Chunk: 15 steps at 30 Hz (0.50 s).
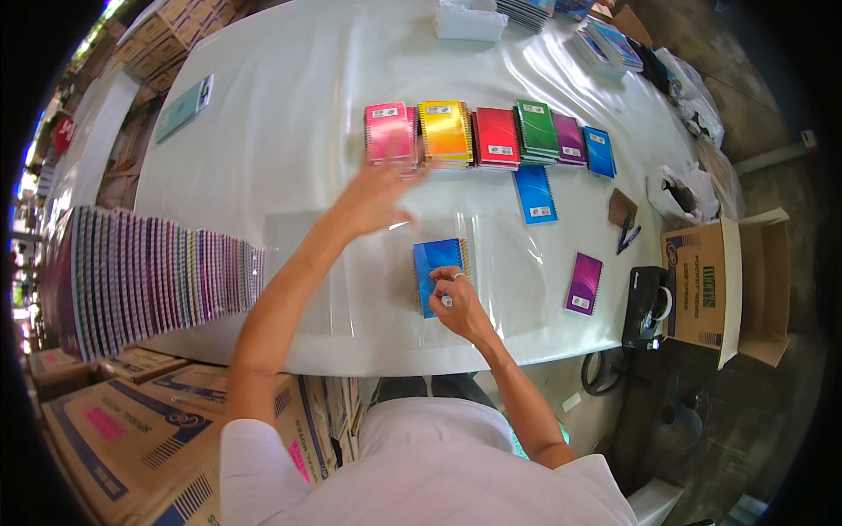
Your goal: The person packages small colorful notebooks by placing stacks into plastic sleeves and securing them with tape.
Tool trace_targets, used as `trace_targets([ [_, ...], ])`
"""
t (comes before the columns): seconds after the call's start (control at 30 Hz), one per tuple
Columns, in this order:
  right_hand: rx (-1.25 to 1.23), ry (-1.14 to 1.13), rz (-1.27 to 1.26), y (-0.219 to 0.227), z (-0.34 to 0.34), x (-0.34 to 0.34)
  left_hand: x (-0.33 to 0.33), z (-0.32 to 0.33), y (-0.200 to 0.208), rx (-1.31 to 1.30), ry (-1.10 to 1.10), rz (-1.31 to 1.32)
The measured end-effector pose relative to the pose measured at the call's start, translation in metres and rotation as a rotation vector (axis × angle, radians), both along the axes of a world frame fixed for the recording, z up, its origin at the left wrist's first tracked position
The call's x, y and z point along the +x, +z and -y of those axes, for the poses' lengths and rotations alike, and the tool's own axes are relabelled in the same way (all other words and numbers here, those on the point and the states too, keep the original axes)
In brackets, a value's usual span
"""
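Evidently, in the head view, a small pile of spiral-bound pocket notebooks with a glossy blue cover (431, 257) lies on the pale, shiny bench (263, 131), directly before the person. The right hand (460, 304) is over this pile's near right part, fingers bent, thumb and forefinger close together; whether they pinch anything, I cannot tell. The left hand (373, 200), blurred, is beyond the pile and to its left, its fingers apart, at the near edge of a stack of pink-covered spiral notebooks (386, 130); contact there is unclear. Just right of the pink stack, also beyond the blue pile, is a yellow-covered spiral stack (444, 128). A clear, thin plastic sheet (307, 285) extends to either side of the blue pile.

A hasty left hand could push the pink stack askew into the yellow one, or snag neighbouring wire coils. Uneven pressure from the right hand could skew the blue pile, and dragging it could wrinkle the slippery sheet.
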State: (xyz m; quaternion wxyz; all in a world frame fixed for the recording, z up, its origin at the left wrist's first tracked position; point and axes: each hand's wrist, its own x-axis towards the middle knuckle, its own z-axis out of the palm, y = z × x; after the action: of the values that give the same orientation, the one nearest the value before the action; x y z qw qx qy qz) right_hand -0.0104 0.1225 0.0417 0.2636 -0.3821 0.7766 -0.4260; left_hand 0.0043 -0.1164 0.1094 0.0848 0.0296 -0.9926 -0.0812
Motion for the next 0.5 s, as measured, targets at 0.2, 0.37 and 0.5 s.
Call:
trace_targets([
  [0.2, -0.072, -0.042, 0.027, 0.002, 0.001, 0.004, 0.002, -0.029, -0.036, -0.167, -0.599, 0.14],
  [0.37, -0.032, -0.012, 0.284, 0.031, -0.012, -0.015, 0.014, -0.024, -0.074, -0.127, -0.597, -0.083],
  [0.5, 0.057, 0.222, -0.511, 0.009, -0.04, -0.036, 0.009, -0.036, -0.072, 0.01, -0.549, -0.158],
])
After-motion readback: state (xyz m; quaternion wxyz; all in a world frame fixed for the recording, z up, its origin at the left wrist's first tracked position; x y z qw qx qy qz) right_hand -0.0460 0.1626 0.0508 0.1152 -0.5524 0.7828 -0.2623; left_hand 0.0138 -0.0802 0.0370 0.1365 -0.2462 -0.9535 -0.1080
